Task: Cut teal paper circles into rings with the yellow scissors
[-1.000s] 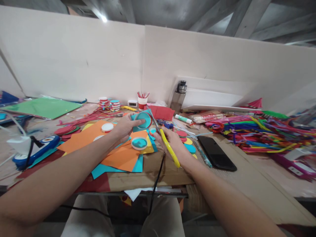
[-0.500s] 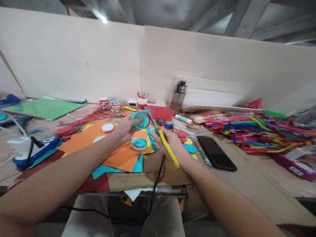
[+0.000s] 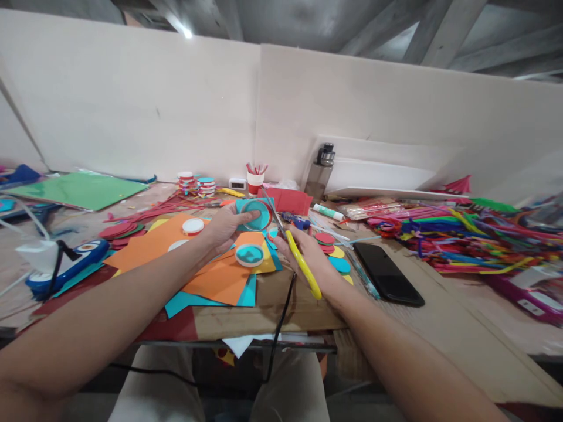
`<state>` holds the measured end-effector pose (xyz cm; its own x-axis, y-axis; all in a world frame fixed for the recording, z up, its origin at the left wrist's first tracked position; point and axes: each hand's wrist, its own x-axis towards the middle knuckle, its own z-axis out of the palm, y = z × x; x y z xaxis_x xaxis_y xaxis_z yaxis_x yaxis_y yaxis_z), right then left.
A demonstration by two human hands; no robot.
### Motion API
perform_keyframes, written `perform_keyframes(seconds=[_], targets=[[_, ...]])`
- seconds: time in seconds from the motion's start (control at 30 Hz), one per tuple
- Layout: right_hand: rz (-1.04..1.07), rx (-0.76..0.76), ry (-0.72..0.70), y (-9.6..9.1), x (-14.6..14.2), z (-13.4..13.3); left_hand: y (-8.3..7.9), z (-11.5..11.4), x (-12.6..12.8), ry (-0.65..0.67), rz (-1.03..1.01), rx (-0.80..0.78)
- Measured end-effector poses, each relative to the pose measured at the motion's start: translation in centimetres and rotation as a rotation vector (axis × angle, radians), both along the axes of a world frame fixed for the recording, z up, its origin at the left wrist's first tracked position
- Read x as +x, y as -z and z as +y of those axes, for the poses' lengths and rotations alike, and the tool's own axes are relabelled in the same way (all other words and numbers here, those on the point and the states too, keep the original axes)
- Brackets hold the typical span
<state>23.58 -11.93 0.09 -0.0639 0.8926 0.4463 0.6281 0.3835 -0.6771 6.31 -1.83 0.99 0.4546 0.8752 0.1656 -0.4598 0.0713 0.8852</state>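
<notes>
My left hand pinches a piece of light blue paper with a circular red-and-white rim on it, thumb pressed on top. In my right hand are scissors with yellow handles; their metal blades point up and away, against the right side of the blue piece. Whether the blades are biting into the paper, I cannot tell. Below my hands lies a white-rimmed round piece with a blue centre, resting on orange paper. Another white-topped round piece sits farther left.
Red paper discs lie left, beside a blue power strip. To the right are a black phone, yellow and blue discs and a heap of coloured pipe cleaners. A bottle stands by the wall. A black cable crosses the table edge.
The view has shifted slightly. The blue paper piece has turned a little in my left hand, and the scissors stay at its right side.
</notes>
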Motion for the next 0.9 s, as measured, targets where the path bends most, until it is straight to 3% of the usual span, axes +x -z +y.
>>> perform_keyframes(seconds=[0.43,0.9], targets=[[0.010,-0.036,0.026,-0.3,-0.1,-0.3,-0.6,-0.2,-0.2,0.002,0.038,0.022],[-0.033,-0.052,0.048,-0.6,-0.2,-0.6,-0.2,0.9,-0.8,0.020,0.079,0.051]])
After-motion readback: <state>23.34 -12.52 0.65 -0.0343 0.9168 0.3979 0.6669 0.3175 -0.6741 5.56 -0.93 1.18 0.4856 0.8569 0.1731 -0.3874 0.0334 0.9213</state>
